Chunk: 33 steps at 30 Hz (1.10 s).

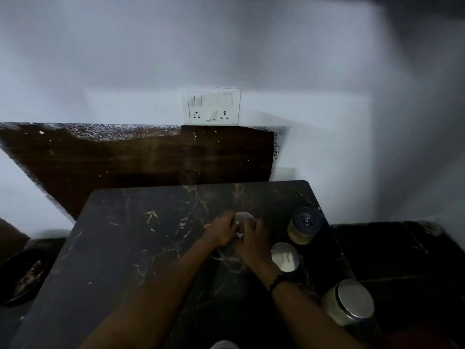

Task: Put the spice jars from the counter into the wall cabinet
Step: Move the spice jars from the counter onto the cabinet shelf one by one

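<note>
Pretty dim in here, but both hands are wrapped round one small steel-lidded jar out in the middle of the dark marble bench. The left hand cups it from the left and the right hand from the right, fingers curled against its sides. My guess is two hands because it's a squat little thing and they want a sure grip before lifting it. Three more spice jars are parked along the right edge: a dark-lidded jar with something yellowish in it, a steel-lidded jar just beside the right wrist, and a bigger glass jar nearest the front corner. So none look put away yet. The wall cabinet isn't in view at all, just a switch and socket plate on the white wall behind.
</note>
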Available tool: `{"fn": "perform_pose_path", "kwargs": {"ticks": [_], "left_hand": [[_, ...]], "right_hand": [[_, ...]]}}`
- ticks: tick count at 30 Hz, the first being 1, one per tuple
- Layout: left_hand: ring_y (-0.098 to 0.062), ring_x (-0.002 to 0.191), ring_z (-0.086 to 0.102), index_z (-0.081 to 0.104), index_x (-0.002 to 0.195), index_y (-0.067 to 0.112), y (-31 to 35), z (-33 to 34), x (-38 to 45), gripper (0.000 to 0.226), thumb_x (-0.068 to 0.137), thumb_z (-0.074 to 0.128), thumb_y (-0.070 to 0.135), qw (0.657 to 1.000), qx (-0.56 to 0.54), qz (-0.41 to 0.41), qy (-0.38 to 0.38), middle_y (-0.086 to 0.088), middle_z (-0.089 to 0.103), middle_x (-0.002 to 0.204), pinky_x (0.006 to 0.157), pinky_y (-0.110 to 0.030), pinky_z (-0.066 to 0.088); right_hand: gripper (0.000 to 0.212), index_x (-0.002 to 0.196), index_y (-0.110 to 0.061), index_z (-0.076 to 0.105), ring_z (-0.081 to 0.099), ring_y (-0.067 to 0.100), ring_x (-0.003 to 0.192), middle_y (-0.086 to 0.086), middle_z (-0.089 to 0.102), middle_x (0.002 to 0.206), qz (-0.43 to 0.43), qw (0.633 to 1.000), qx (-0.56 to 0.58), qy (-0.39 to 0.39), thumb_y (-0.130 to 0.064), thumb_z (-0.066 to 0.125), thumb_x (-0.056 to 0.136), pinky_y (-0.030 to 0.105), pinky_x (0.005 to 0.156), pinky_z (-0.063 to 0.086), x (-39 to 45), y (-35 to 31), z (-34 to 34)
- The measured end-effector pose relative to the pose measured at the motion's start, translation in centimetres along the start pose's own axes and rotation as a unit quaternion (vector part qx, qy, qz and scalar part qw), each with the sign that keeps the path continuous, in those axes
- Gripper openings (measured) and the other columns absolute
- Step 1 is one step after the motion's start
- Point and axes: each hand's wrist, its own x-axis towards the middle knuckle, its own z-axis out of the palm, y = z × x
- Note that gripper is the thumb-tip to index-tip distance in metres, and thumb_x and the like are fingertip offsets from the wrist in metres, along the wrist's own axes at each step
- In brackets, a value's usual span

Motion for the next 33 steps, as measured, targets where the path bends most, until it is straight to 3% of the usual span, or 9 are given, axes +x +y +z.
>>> {"fn": "perform_pose_path", "kwargs": {"ticks": [5, 11, 15, 17, 20, 23, 27, 30, 33], "left_hand": [[-0.020, 0.110, 0.060, 0.047, 0.139, 0.015, -0.7, 1.4, 0.8, 0.037, 0.105, 0.040, 0.027, 0.992, -0.115, -0.046, -0.014, -0.011, 0.061, 0.132, 0.094, -0.032, 0.046], [-0.017, 0.084, 0.063, 0.067, 0.106, 0.008, -0.4, 1.1, 0.6, 0.029, 0.104, 0.041, 0.022, 0.972, -0.224, -0.052, 0.049, -0.005, 0.067, 0.095, 0.080, -0.035, 0.051], [-0.024, 0.082, 0.067, 0.066, 0.095, 0.009, -0.8, -0.4, 0.4, 0.029, 0.104, 0.043, 0.025, 0.940, -0.310, -0.089, 0.107, -0.013, 0.069, 0.092, 0.072, -0.034, 0.056], [-0.020, 0.078, 0.068, 0.067, 0.092, 0.012, -1.1, -1.6, 0.4, 0.027, 0.103, 0.046, 0.026, 0.926, -0.341, -0.088, 0.134, -0.011, 0.070, 0.089, 0.066, -0.029, 0.055], [-0.022, 0.081, 0.071, 0.070, 0.090, 0.013, -1.2, -3.8, 0.2, 0.025, 0.100, 0.052, 0.028, 0.911, -0.381, -0.072, 0.139, -0.008, 0.073, 0.089, 0.065, -0.028, 0.055], [-0.024, 0.092, 0.074, 0.073, 0.101, 0.017, -1.0, -5.1, -0.7, 0.030, 0.097, 0.054, 0.040, 0.896, -0.434, -0.039, 0.088, -0.009, 0.076, 0.099, 0.075, -0.035, 0.061], [-0.027, 0.100, 0.073, 0.069, 0.115, 0.016, -0.5, -5.0, -2.3, 0.037, 0.097, 0.051, 0.043, 0.864, -0.500, -0.037, 0.044, -0.012, 0.075, 0.109, 0.082, -0.042, 0.060], [-0.027, 0.099, 0.073, 0.067, 0.117, 0.014, -0.2, -4.7, -3.5, 0.038, 0.098, 0.049, 0.042, 0.854, -0.516, -0.038, 0.055, -0.012, 0.075, 0.109, 0.075, -0.034, 0.060], [-0.027, 0.101, 0.073, 0.068, 0.117, 0.015, 0.4, -5.2, -4.1, 0.038, 0.097, 0.051, 0.043, 0.850, -0.520, -0.042, 0.076, -0.012, 0.075, 0.110, 0.080, -0.040, 0.060]], "right_hand": [[0.063, 0.136, -0.029, 0.026, 0.050, 0.031, 0.114, 0.015, 0.035, 0.137, -0.001, 1.000, -0.003, -0.004, -0.040, 0.063, 0.085, 0.040, 0.095, 0.047, -0.1, 0.4, 1.2], [0.069, 0.139, -0.025, 0.033, 0.047, 0.024, 0.118, 0.010, 0.035, 0.139, 0.030, 0.993, 0.107, 0.048, -0.047, 0.066, 0.083, 0.032, 0.092, 0.045, 1.3, 0.7, 1.1], [0.067, 0.134, -0.029, 0.040, 0.048, 0.018, 0.115, 0.005, 0.040, 0.134, 0.022, 0.968, 0.218, 0.122, -0.043, 0.073, 0.077, 0.031, 0.090, 0.047, 2.6, -0.2, -0.3], [0.063, 0.129, -0.036, 0.041, 0.052, 0.010, 0.113, -0.005, 0.048, 0.128, 0.015, 0.937, 0.337, 0.091, -0.040, 0.075, 0.076, 0.023, 0.087, 0.046, 3.4, -0.6, -1.5], [0.053, 0.123, -0.042, 0.046, 0.066, 0.012, 0.099, -0.002, 0.060, 0.121, 0.032, 0.862, 0.506, 0.018, -0.038, 0.073, 0.078, 0.025, 0.075, 0.056, 4.4, -1.4, -3.4], [0.044, 0.120, -0.029, 0.050, 0.070, 0.022, 0.095, 0.009, 0.063, 0.117, 0.045, 0.818, 0.574, -0.004, -0.040, 0.066, 0.081, 0.033, 0.071, 0.057, 5.0, -2.3, -4.3], [0.035, 0.115, -0.023, 0.052, 0.072, 0.024, 0.089, 0.012, 0.066, 0.111, 0.067, 0.791, 0.608, -0.017, -0.039, 0.061, 0.085, 0.036, 0.069, 0.058, 4.9, -3.2, -4.6], [0.032, 0.115, -0.026, 0.056, 0.072, 0.028, 0.094, 0.011, 0.070, 0.111, 0.063, 0.791, 0.608, -0.040, -0.041, 0.062, 0.087, 0.042, 0.075, 0.059, 4.0, -3.6, -4.8], [0.031, 0.119, -0.026, 0.058, 0.070, 0.030, 0.099, 0.012, 0.071, 0.113, 0.040, 0.785, 0.616, -0.050, -0.037, 0.059, 0.090, 0.043, 0.078, 0.058, 3.4, -4.4, -5.5]]}}
